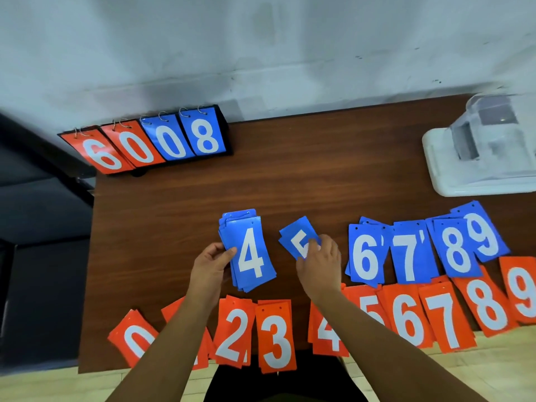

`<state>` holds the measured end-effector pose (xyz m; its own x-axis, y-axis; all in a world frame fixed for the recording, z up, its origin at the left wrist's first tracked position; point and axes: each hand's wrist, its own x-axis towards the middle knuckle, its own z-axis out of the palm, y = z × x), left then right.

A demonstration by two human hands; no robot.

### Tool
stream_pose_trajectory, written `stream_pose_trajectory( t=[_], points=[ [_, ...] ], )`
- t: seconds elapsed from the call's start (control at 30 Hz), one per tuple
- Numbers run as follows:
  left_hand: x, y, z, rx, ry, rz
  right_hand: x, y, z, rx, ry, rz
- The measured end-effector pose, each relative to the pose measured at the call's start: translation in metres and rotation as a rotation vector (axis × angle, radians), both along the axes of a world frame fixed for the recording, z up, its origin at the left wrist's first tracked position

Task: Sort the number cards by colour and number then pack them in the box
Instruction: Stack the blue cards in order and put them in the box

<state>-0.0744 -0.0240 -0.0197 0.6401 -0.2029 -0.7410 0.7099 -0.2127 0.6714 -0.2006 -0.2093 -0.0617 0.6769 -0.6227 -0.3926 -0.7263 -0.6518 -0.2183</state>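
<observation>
Left arm: bare forearm, entering from the lower edge and angled up and inward, wrist straight.
Left hand: palm turned inward, thumb laid across the face of the blue 4 stack, remaining fingers curled under its left edge, gripping it.
Right arm: bare forearm, rising from the lower right and angled inward.
Right hand: back uppermost, knuckles bent, fingertips curled down onto the blue 5 card, pinching its near corner.
Both hands level, side by side, apart.
</observation>
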Motion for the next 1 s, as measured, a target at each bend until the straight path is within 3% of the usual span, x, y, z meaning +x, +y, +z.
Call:
stream_pose_trajectory(
  t=[0.07,0.33,0.5,0.57,0.7,0.8,1.0],
  points=[
    [0.002,0.004,0.000,-0.002,0.005,0.007,0.005,-0.007,0.000,-0.028,0.078,-0.120],
    [0.004,0.020,-0.006,-0.001,0.023,-0.003,0.033,-0.009,-0.002,0.000,0.277,-0.127],
    [0.007,0.024,-0.010,0.064,0.001,-0.022,0.031,-0.008,0.004,0.019,0.131,-0.133],
    [0.010,0.025,-0.012,0.115,-0.019,-0.021,0.029,-0.011,0.013,0.198,0.003,-0.229],
    [0.017,0.023,-0.010,0.107,-0.048,-0.037,0.030,-0.011,0.050,0.729,-0.400,-0.629],
    [0.020,0.017,-0.006,0.022,-0.052,-0.099,0.030,0.005,0.071,0.953,-0.463,-0.705],
    [0.007,-0.004,0.002,-0.230,0.056,-0.210,0.014,0.028,0.076,0.628,-0.392,-0.571]
  ],
)
